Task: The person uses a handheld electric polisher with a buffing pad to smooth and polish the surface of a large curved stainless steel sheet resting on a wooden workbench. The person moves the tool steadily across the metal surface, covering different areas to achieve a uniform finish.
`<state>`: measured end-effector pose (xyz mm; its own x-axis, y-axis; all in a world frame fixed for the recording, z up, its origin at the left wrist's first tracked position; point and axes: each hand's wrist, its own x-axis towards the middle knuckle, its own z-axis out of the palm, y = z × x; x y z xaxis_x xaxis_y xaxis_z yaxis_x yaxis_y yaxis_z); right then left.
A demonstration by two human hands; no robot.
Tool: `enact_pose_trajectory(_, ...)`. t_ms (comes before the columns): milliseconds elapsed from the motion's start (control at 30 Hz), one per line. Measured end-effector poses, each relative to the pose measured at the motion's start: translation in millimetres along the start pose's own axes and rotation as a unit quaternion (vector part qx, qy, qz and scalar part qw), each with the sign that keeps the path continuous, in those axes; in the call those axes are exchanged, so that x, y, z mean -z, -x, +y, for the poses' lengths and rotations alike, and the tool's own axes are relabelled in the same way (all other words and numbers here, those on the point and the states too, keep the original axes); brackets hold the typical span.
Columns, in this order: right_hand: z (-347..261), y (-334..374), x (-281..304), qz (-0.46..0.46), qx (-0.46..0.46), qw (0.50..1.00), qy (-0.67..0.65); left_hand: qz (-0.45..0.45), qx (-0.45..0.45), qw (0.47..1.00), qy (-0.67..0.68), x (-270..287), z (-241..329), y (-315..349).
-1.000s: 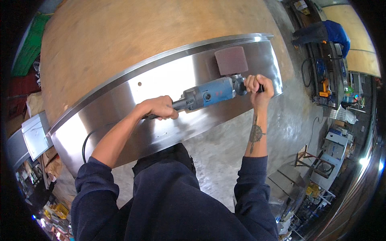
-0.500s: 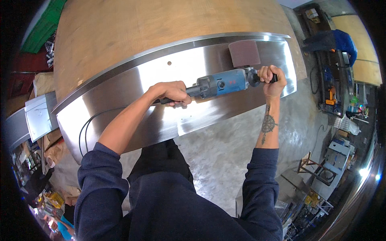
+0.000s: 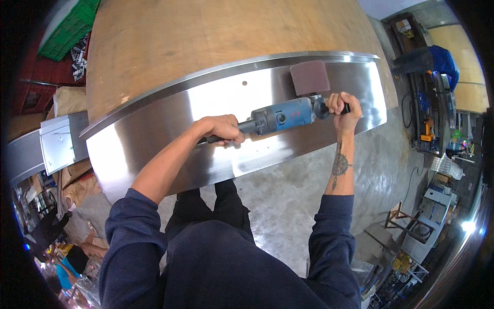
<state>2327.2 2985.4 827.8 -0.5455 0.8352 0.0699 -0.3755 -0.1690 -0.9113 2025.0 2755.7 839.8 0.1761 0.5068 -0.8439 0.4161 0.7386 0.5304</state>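
Observation:
A blue and grey drum polisher (image 3: 285, 117) lies across a shiny stainless steel sheet (image 3: 170, 159) with a raised strip along its far edge. Its reddish-brown abrasive drum (image 3: 310, 78) sits over the right part of the sheet, near that strip. My left hand (image 3: 220, 129) is wrapped round the dark rear handle. On the right, my right hand (image 3: 343, 109) grips the black side handle beside the drum. A small round hole (image 3: 245, 83) shows in the sheet left of the drum. Whether the drum is spinning I cannot tell.
The sheet rests on a wide wooden tabletop (image 3: 231, 28). A green crate (image 3: 69, 31) stands at the far left. At the right, a person in blue (image 3: 443, 64) is near a cluttered dark bench (image 3: 429, 110). Another person (image 3: 69, 268) shows at the lower left.
The polisher and both my hands have moved left along the sheet, bringing the drum closer to the round hole. My view has shifted slightly too. Both grips are unchanged.

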Motion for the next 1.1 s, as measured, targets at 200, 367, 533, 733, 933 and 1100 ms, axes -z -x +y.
enact_pose_trajectory(200,-8.1,13.1,-15.6,-0.008,-0.004,1.000,-0.004,-0.009,0.000,1.000,-0.003,-2.7,-5.4,22.3)
enact_pose_trajectory(367,-12.3,25.2,-33.3,-0.001,0.000,1.000,0.000,-0.016,0.002,1.000,-0.006,-4.2,-14.4,39.0)
enact_pose_trajectory(533,-11.2,42.6,-60.7,0.008,-0.001,1.000,0.004,-0.009,-0.001,1.000,-0.019,-3.5,-34.1,62.8)
enact_pose_trajectory(733,-3.9,56.2,-103.4,0.012,-0.005,1.000,0.011,-0.014,-0.010,1.000,-0.009,8.8,-67.4,93.3)
enact_pose_trajectory(933,8.9,68.9,-160.1,0.024,-0.014,0.999,0.015,-0.016,-0.013,1.000,-0.003,19.8,-112.3,123.5)
enact_pose_trajectory(1100,21.5,85.1,-202.3,0.025,-0.011,0.999,0.028,-0.024,-0.009,1.000,-0.003,31.3,-145.0,153.3)
